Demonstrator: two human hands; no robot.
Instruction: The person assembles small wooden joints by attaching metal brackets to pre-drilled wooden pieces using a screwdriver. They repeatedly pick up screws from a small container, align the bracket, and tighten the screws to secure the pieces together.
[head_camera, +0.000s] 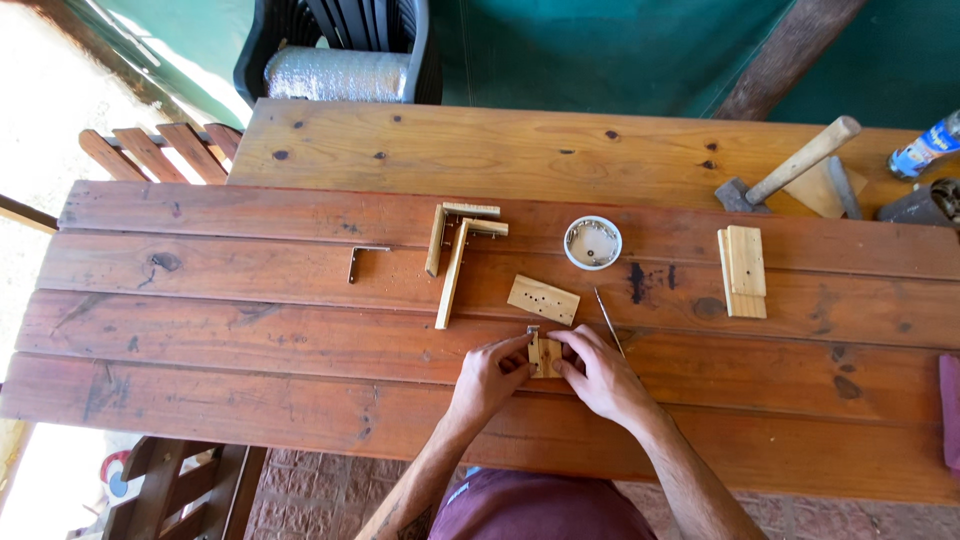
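Observation:
Both hands meet on a small pale wooden block (546, 356) lying near the front of the plank table (250, 330). My left hand (489, 377) pinches its left side, and my right hand (598, 372) grips its right side. A small metal piece (532, 329) shows at the block's top left corner. Just beyond lies a flat wooden piece with drilled holes (543, 299), and a thin metal tool (607, 320) rests beside my right hand.
Two L-shaped wooden assemblies (456, 250) and a metal bracket (362, 260) lie left of centre. A round white dish of screws (592, 243) sits mid-table, stacked wood pieces (742, 270) to the right. A hammer (790, 170) and a bottle (925, 146) are far right.

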